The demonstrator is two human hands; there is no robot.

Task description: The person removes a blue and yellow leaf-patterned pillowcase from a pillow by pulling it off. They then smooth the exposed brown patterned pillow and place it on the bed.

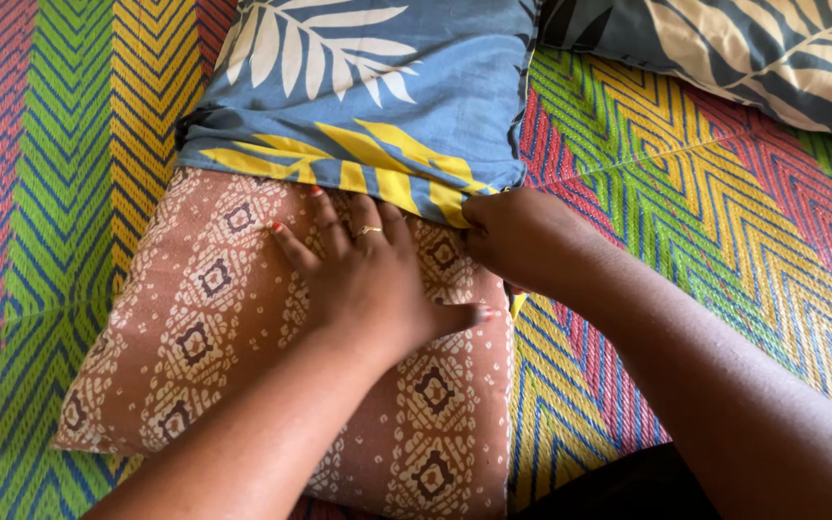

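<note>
A brown pillow (214,337) with white patterned squares lies on the mat, its far end inside a blue pillowcase (397,87) printed with white and yellow leaves. My left hand (368,279) lies flat on the pillow, fingers spread, fingertips at the case's open edge. My right hand (517,236) is closed on the yellow-striped hem of the pillowcase at the pillow's right corner.
A woven mat (686,212) with zigzag stripes in red, green, yellow and blue covers the floor. A second pillow (753,48) in a darker blue leaf-print case lies at the top right.
</note>
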